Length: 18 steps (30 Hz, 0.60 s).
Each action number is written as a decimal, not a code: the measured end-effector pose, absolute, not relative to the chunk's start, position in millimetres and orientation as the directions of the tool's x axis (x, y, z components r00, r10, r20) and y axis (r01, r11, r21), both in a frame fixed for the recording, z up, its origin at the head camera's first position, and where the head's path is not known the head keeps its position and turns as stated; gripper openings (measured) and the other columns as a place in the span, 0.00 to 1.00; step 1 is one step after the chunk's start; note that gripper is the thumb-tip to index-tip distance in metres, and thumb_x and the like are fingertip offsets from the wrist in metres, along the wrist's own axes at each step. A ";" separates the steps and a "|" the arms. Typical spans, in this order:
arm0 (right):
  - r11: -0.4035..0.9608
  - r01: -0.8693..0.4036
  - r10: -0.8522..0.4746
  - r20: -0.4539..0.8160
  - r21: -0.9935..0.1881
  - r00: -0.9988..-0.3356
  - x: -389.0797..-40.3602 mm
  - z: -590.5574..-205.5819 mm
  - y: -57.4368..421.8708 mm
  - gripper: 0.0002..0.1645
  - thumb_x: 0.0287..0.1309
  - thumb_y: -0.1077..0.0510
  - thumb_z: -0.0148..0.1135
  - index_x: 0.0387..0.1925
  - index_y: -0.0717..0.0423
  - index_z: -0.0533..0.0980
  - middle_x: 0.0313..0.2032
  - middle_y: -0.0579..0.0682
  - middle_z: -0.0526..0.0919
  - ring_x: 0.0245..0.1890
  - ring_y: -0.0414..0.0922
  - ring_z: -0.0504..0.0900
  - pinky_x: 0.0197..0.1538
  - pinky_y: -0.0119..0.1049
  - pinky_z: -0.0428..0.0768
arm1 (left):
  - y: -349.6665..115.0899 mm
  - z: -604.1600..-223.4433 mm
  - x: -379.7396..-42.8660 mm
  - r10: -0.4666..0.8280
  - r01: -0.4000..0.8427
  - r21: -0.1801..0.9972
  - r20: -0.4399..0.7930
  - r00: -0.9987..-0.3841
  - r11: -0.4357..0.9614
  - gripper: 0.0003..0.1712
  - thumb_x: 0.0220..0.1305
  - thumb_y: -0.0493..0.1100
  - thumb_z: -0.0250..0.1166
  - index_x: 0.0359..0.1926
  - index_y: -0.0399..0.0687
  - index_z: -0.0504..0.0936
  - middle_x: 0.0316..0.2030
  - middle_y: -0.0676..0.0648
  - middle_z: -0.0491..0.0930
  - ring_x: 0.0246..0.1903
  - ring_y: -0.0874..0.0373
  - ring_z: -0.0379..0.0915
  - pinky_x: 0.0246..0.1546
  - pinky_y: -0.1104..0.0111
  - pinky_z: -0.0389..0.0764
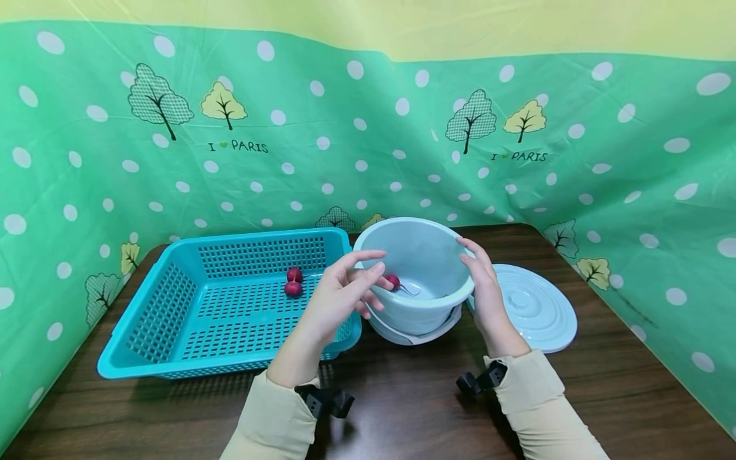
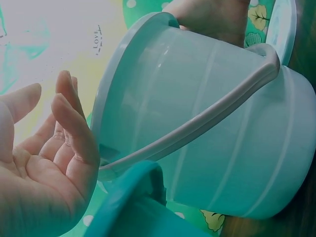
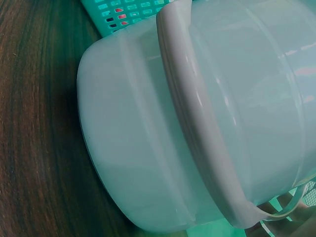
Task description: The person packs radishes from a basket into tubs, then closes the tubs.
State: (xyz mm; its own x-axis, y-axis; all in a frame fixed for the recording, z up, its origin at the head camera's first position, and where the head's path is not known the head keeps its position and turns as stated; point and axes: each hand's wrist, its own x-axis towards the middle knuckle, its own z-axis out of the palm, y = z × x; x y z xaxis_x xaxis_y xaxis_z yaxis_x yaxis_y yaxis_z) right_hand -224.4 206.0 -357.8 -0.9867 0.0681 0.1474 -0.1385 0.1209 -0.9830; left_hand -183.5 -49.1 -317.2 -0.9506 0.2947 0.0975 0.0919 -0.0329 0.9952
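Note:
A pale blue bucket (image 1: 428,252) with a grey handle (image 2: 192,121) stands on the table, and a red radish (image 1: 393,280) with a thin root tail lies inside it. My left hand (image 1: 339,287) is over the bucket's left rim, its fingers loosely bent, with nothing in its grasp. On the opposite side, my right hand (image 1: 487,300) holds the rim; in the right wrist view its fingers are mostly hidden by the bucket. Two more radishes (image 1: 294,289) lie together in the turquoise basket (image 1: 241,367), left of the bucket.
A round pale blue lid (image 1: 537,306) lies on the dark wooden table (image 1: 402,409) to the right of the bucket. A green dotted cloth (image 1: 356,128) hangs behind and around the table. The basket's right edge stands close beside the bucket.

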 end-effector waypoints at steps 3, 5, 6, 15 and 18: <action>0.119 -0.139 0.069 0.148 -0.983 -0.987 -224.3 -357.4 205.8 0.30 0.74 0.49 0.36 0.74 0.49 0.58 0.76 0.47 0.53 0.74 0.49 0.53 0.73 0.56 0.52 | -50.4 -317.1 -183.3 0.291 0.104 0.994 0.109 -0.950 -0.032 0.21 0.71 0.49 0.61 0.62 0.55 0.76 0.41 0.43 0.87 0.25 0.58 0.82 0.29 0.66 0.82; 0.120 -0.138 0.071 0.147 -0.983 -0.987 -224.2 -357.9 205.7 0.30 0.74 0.49 0.36 0.74 0.49 0.58 0.76 0.48 0.53 0.74 0.49 0.53 0.73 0.56 0.52 | -50.7 -317.5 -183.2 0.291 0.109 0.994 0.113 -0.950 -0.029 0.20 0.71 0.49 0.60 0.61 0.56 0.76 0.40 0.43 0.87 0.25 0.58 0.82 0.29 0.66 0.82; 0.120 -0.138 0.072 0.147 -0.983 -0.986 -224.2 -358.0 205.8 0.30 0.74 0.49 0.36 0.74 0.49 0.58 0.76 0.48 0.53 0.74 0.49 0.53 0.73 0.56 0.52 | -50.6 -317.6 -183.1 0.290 0.110 0.994 0.113 -0.950 -0.028 0.19 0.71 0.49 0.60 0.61 0.56 0.77 0.40 0.43 0.87 0.25 0.58 0.82 0.29 0.66 0.82; 0.114 -0.150 0.076 0.159 -0.982 -0.984 -225.3 -359.0 205.5 0.30 0.74 0.49 0.36 0.73 0.50 0.58 0.75 0.47 0.54 0.74 0.48 0.53 0.73 0.55 0.53 | -50.6 -319.0 -184.0 0.291 0.111 0.994 0.109 -0.950 -0.008 0.18 0.71 0.49 0.60 0.60 0.56 0.77 0.40 0.43 0.86 0.26 0.57 0.82 0.29 0.66 0.82; 0.111 -0.152 0.079 0.161 -0.982 -0.984 -225.7 -359.2 205.3 0.30 0.74 0.49 0.36 0.73 0.50 0.59 0.75 0.47 0.55 0.73 0.48 0.53 0.73 0.55 0.52 | -51.6 -319.8 -185.1 0.286 0.108 0.994 0.107 -0.952 -0.014 0.18 0.72 0.49 0.60 0.60 0.55 0.77 0.40 0.43 0.86 0.26 0.58 0.82 0.29 0.66 0.81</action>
